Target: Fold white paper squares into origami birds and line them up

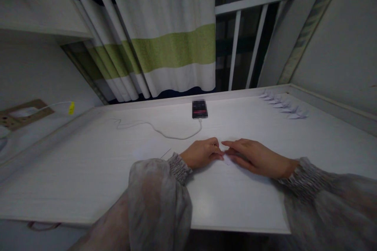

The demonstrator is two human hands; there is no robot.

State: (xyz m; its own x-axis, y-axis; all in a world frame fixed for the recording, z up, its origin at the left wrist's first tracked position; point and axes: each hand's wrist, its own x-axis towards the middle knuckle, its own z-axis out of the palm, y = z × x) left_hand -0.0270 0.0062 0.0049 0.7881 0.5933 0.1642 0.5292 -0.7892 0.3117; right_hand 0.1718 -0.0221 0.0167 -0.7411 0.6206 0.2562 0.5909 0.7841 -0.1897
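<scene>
1. White paper piece [227, 160]: located on the table [235, 208], near the front edge, between the person's 2 hands. It is small and partly covered by fingers; its exact folds cannot be told.
2. Left hand [203, 153]: narrow, fingers curled, fingertips drawn together on the left edge of the paper piece. 1 ring [215, 147] is visible on a finger.
3. Right hand [256, 157]: fingers extended toward the left hand, index finger slightly raised from the others, thumb beside the paper piece. Whether it grips the paper cannot be told.
4. Sleeves [159, 192]: grey, thin fabric, gathered at both wrists.
5. Device [199, 109]: dark, lying beyond the hands near the rear edge of the table. 1 white cable [179, 138] runs from its near end and curves to the left.
6. Thin stick [165, 153]: lying on the table to the left of the left hand, partly hidden by the sleeve.
7. Folded paper figures [298, 115]: white, pointed, arranged in 1 slanting row at the rear right of the table.
8. Curtain [173, 47]: navy, white and green, hanging behind the table, beside a white railing [256, 4].
</scene>
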